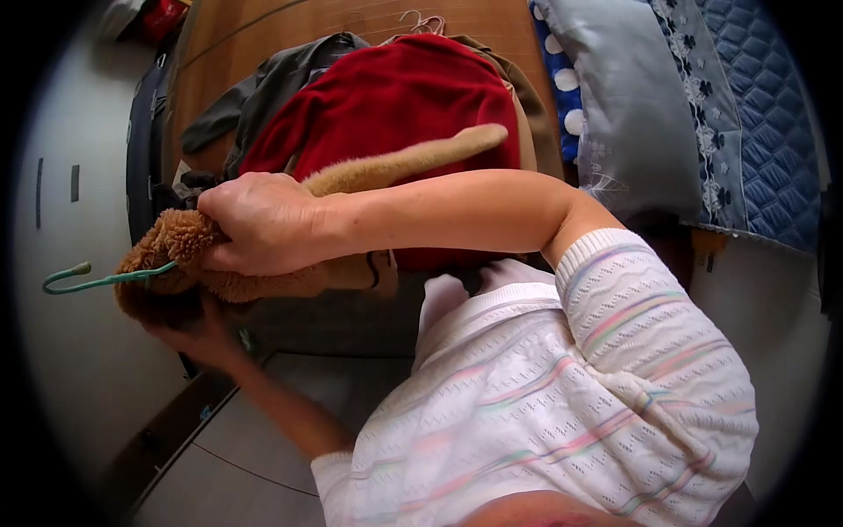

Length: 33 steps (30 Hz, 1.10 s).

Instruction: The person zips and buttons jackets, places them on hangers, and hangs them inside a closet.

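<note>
My right hand (263, 221) reaches across to the left, its fingers closed on the curly brown collar of a fuzzy tan coat (404, 162). A green hanger (110, 279) pokes out of the collar, its hook toward the left. Below the collar is my left hand (200, 335), close against the coat's underside; its fingers are partly hidden and blurred. One fuzzy sleeve stretches right, over a red coat (378, 97) that lies spread out. Part of the tan coat is hidden behind my right forearm.
The red coat lies on a brown wooden surface (255, 35) with a grey jacket (290, 75) and hanger hooks (421, 22). To the right are a grey pillow (628, 97) and blue quilted bedding (764, 114). A white wall (75, 246) stands at left.
</note>
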Available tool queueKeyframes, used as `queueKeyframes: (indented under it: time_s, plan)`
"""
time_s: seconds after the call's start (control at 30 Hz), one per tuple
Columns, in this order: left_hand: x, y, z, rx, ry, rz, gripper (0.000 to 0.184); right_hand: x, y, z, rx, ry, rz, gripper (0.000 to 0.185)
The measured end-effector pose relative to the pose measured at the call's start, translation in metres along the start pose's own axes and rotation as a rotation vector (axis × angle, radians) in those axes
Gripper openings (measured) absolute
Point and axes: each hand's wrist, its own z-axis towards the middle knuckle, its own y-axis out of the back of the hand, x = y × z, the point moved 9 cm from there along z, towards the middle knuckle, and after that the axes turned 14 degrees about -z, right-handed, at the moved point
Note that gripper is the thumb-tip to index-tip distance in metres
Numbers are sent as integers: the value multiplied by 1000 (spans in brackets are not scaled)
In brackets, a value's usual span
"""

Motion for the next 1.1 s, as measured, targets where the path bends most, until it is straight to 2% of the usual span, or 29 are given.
queueKeyframes:
  time_s: [0.1, 0.27, 0.33, 0.4, 0.47, 0.53, 0.57, 0.6, 0.63, 0.7, 0.77, 0.8, 0.83, 0.87, 0.9, 0.93, 0.97, 1.03, 1.1]
  plan:
    - [-1, -19, 9, -148, 63, -595, 74, 9, -13, -4, 82, 0, 115, 33]
    - [72, -22, 7, -102, 172, -668, 64, 9, -30, -19, 131, 0, 254, 33]
    - [68, -26, 12, -20, 135, -636, 61, 4, -29, -22, 111, -9, 300, 33]
    - [20, -33, 27, 99, 34, -544, 58, -12, -27, -18, 83, -16, 405, 32]
    - [5, -40, 32, 87, -125, -290, 59, -33, -11, -13, 101, -78, 495, 31]
    - [6, -61, 35, 32, -202, -11, 56, -90, -5, 1, 89, -283, 624, 26]
    - [0, -80, 37, 65, -204, -39, 55, -109, 24, -4, 66, -447, 540, 26]
    - [-11, -103, 40, 96, -209, -71, 55, -139, 40, 2, -15, -489, 499, 31]
    - [-23, -128, 42, 128, -215, -103, 54, -193, 36, 28, -144, -385, 590, 34]
    - [-45, -189, 19, 263, -276, -126, 54, -269, 68, 32, -260, -470, 556, 34]
    - [-52, -268, -34, 534, -280, -231, 52, -379, 83, 25, -357, -508, 456, 37]
    - [-48, -304, -70, 661, -237, -299, 51, -432, 89, 4, -274, -556, 302, 43]
    - [-47, -336, -106, 788, -191, -368, 50, -481, 110, -33, -376, -695, -233, 49]
    - [-45, -357, -138, 876, -126, -350, 49, -509, 119, -77, -310, -824, -441, 53]
    - [-45, -372, -167, 962, -58, -330, 49, -541, 122, -119, -240, -952, -458, 56]
    - [-51, -381, -188, 1010, -45, -334, 48, -585, 124, -163, -287, -1101, -510, 58]
    - [-55, -388, -206, 1059, -32, -337, 47, -604, 126, -196, -273, -1196, -522, 60]
    - [-59, -394, -219, 1075, -15, -390, 41, -623, 119, -223, -339, -1186, -403, 66]
    - [-64, -396, -218, 1054, 7, -429, 38, -621, 118, -225, -393, -1243, -349, 63]
